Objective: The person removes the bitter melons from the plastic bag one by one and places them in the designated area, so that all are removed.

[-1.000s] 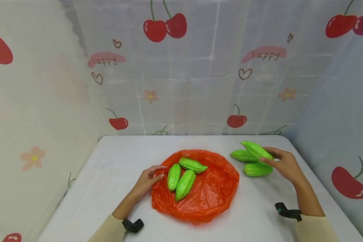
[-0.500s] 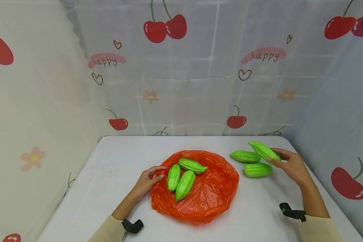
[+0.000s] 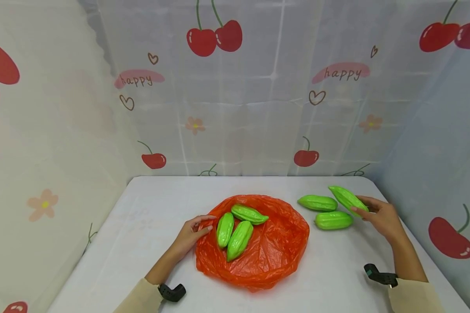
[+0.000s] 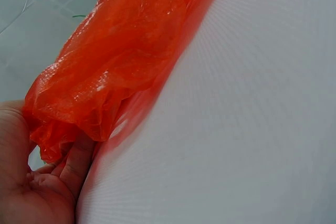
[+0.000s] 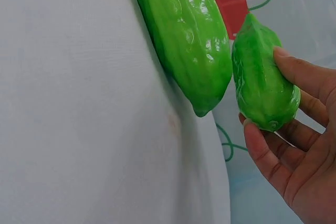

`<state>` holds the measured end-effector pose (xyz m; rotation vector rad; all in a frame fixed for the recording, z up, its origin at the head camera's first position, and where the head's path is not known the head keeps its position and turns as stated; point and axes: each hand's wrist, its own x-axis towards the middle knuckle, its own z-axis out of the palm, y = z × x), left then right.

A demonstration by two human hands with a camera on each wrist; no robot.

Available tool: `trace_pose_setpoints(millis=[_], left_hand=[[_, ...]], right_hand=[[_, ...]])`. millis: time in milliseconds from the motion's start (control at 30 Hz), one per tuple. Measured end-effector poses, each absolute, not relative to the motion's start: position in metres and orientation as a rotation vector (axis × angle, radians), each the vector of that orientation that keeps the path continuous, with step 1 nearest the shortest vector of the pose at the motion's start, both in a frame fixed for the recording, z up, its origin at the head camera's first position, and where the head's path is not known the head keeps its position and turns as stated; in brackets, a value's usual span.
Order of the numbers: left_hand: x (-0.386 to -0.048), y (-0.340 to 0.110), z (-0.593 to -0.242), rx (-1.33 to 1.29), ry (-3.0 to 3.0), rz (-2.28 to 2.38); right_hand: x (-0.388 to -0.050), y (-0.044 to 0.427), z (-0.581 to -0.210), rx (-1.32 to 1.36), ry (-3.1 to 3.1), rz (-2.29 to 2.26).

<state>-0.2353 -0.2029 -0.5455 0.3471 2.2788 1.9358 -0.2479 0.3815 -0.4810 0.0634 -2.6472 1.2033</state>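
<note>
Well, sheeting (image 3: 254, 124) (cherry-printed) backs the white table (image 3: 148, 230).

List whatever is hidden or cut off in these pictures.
Left wrist view: some fingertips of the left hand, covered by the crinkled red plastic bag.
Right wrist view: one end of the lying ridged green gourd, cut by the top edge.
Head view: the bag's underside, hidden by its folds.

In my left wrist view, the red bag (image 4: 121, 45) hides the fingertips of my left grip (image 4: 44, 190); in my right, the top edge crops one green gourd (image 5: 185, 38).
</note>
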Motion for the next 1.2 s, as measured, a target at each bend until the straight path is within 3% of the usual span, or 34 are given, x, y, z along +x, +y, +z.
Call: trace_pose_setpoints(millis=[1200], left_hand=[[-0.235, -0.203, -0.545, 0.349, 2.286, 1.944]], right_hand=[[-0.253, 0.4, -0.518, -0.133, -2.684, 1.284]])
